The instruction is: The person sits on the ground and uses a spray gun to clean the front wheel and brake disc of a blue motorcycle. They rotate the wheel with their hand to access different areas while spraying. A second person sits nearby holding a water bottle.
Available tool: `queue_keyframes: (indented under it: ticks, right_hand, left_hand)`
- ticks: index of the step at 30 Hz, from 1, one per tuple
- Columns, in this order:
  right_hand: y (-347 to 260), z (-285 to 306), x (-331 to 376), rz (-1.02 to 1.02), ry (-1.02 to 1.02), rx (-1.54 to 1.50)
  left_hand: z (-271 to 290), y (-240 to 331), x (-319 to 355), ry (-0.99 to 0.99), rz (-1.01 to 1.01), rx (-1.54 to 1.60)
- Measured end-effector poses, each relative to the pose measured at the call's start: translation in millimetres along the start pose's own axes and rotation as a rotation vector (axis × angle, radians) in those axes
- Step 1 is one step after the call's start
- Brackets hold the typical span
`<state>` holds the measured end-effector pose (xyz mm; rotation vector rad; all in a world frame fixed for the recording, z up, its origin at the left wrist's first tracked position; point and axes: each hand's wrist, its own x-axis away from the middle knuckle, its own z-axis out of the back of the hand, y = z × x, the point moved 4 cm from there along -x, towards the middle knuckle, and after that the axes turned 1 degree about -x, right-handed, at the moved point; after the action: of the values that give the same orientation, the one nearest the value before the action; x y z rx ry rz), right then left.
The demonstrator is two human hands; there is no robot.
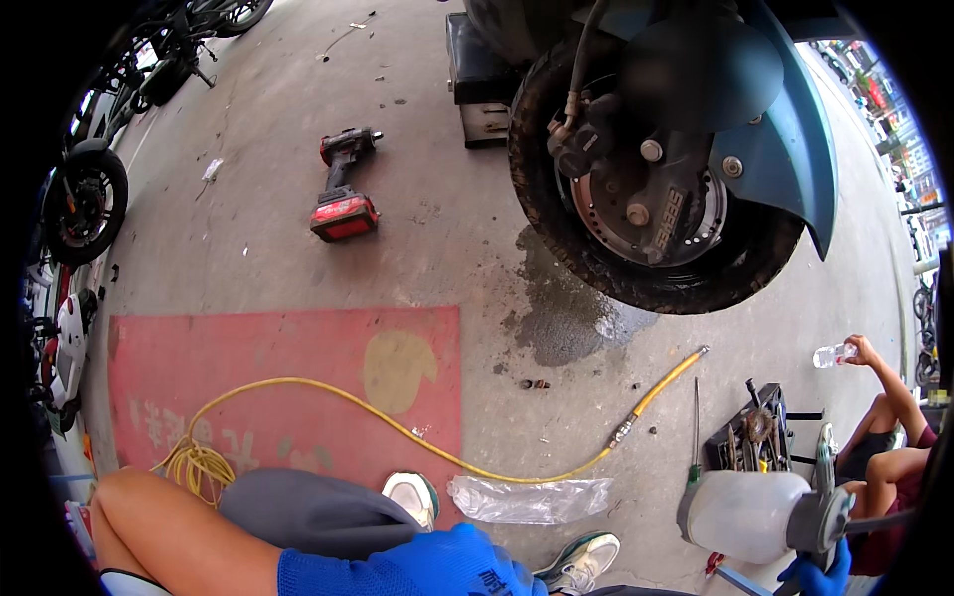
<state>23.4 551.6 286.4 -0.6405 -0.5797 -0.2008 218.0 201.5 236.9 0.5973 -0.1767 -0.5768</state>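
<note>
My left hand (462, 566), in a blue glove, lies low in the middle over my lap; its fingers are blurred and not distinct. At the lower right, my right hand (823, 571), also blue-gloved, closes round the grey pump head of a translucent white bottle (743, 512). The bottle is tilted onto its side in the air, its base toward the left. Above the hands stands a motorbike front wheel (636, 293) with a brake disc, a caliper (586, 144) and a blue mudguard (780, 169).
A red-and-black cordless impact wrench (345, 189) lies on the concrete. A yellow air hose (363, 402) crosses a red mat (268, 343). Near my shoes lie a clear plastic bag (532, 500), a long screwdriver (696, 427) and a tool tray (755, 437). At right another person's hand (867, 350) holds a clear bottle.
</note>
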Motion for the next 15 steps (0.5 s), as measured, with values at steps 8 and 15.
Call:
queue_keyframes:
  ticks: [8,15]
  right_hand:
    - [232.4,72.4,41.1,-0.116,0.396,-0.13]
    - [276.9,26.8,69.3,-0.353,0.631,-0.599]
  left_hand:
    - [10.6,-14.9,-41.8,-0.057,-0.068,0.307]
    - [-3.8,-8.6,-81.7,-0.471,0.219,0.419]
